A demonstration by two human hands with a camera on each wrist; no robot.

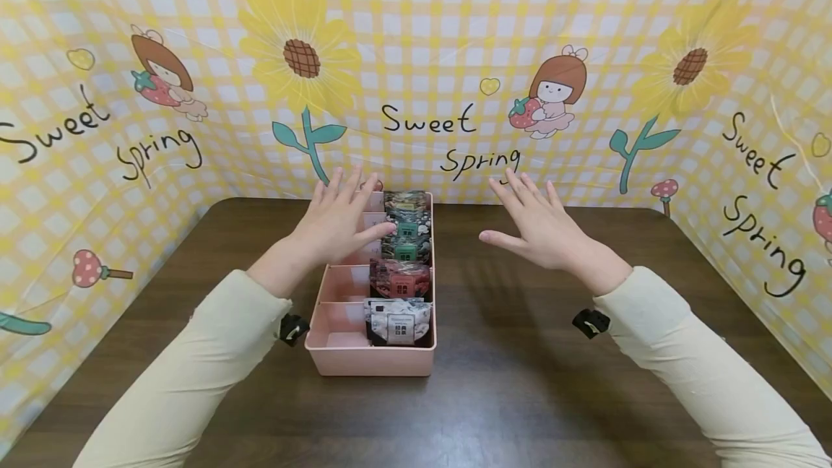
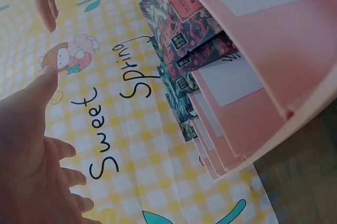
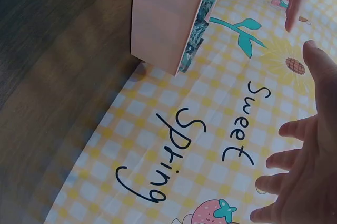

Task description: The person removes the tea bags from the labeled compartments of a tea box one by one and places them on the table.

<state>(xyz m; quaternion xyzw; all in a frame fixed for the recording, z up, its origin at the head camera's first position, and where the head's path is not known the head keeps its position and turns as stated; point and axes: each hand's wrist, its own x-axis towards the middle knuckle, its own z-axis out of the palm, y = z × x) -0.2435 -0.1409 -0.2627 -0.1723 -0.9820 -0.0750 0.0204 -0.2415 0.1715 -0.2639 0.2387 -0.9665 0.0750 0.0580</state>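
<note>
A pink divided box (image 1: 370, 362) stands on the table, longer from front to back than across. Tea packets line its right side: a white one (image 1: 399, 325) in front, a red one (image 1: 401, 283) labelled black tea behind it, then several green and dark ones (image 1: 406, 231). Spread-fingered, my left hand (image 1: 336, 221) hovers over the box's left side and holds nothing. My right hand (image 1: 541, 228) is raised to the right of the box, fingers straight and apart, also holding nothing. In the left wrist view, white labels (image 2: 231, 81) show on the pink dividers.
The dark wood table (image 1: 507, 396) extends around the box. Behind it and on both sides hangs a yellow checked cloth (image 1: 416, 42) with sunflowers and lettering. Black wrist straps (image 1: 591, 323) sit at both sleeve cuffs.
</note>
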